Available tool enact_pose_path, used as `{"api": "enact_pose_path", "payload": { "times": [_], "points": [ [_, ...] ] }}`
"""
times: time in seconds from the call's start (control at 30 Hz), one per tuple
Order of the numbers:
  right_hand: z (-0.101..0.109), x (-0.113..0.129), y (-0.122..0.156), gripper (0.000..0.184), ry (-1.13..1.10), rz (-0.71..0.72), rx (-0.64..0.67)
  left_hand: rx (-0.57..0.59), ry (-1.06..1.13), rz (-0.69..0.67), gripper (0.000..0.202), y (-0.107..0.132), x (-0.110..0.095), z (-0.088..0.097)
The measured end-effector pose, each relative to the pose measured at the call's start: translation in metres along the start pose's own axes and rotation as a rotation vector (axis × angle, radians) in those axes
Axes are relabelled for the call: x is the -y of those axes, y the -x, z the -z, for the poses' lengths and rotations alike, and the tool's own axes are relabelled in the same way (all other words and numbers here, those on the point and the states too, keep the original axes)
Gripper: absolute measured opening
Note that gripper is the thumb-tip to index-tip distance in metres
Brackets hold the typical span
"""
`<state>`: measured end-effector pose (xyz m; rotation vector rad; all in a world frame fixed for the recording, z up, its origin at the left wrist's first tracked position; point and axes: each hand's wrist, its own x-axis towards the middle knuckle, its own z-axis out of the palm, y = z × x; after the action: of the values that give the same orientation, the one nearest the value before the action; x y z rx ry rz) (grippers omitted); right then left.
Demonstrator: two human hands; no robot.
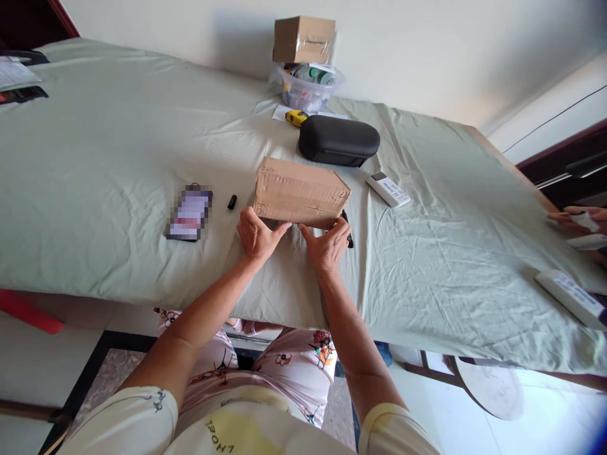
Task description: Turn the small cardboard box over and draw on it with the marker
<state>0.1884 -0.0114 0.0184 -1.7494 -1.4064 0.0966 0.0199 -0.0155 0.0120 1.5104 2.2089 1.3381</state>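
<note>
A taped brown cardboard box (300, 191) lies on the pale green sheet (118, 139) in front of me. My left hand (256, 235) grips the box's near left corner. My right hand (327, 243) holds its near right edge, fingers under the rim. A black object (349, 239) pokes out beside my right hand, mostly hidden.
A phone (190, 213) and a small black cap (232, 202) lie left of the box. Behind it are a black case (338, 140), a white remote (388, 189), a yellow item (296, 117), and a plastic tub (308, 88) with a second box (303, 39). Another person's hand (581, 221) is at right.
</note>
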Motion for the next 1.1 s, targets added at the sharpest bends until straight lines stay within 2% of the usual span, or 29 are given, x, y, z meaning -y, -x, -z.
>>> {"api": "enact_pose_path", "payload": {
  "times": [0.1,0.2,0.4,0.57,0.77,0.87,1.1],
  "points": [
    [0.000,0.000,-0.001,0.079,0.004,-0.003,0.013,0.001,-0.001,0.019,0.102,0.000,-0.001,0.000],
    [0.000,-0.003,-0.002,0.070,-0.021,-0.001,-0.002,0.003,0.021,0.014,0.095,-0.003,0.001,0.002],
    [0.011,-0.013,-0.012,0.040,-0.193,0.065,-0.050,-0.068,0.202,-0.083,0.060,-0.015,0.011,0.009],
    [0.024,-0.015,-0.018,0.037,-0.284,0.123,-0.119,-0.133,0.324,-0.177,0.032,-0.020,0.014,0.018],
    [0.029,-0.012,-0.017,0.038,-0.399,0.166,-0.242,-0.276,0.380,-0.303,0.044,-0.022,0.010,0.029],
    [0.028,-0.013,-0.019,0.038,-0.383,0.164,-0.238,-0.260,0.403,-0.281,0.044,-0.023,0.011,0.029],
    [0.023,-0.018,-0.024,0.031,-0.456,0.098,-0.184,-0.196,0.479,-0.177,0.024,-0.025,0.014,0.020]
  ]
}}
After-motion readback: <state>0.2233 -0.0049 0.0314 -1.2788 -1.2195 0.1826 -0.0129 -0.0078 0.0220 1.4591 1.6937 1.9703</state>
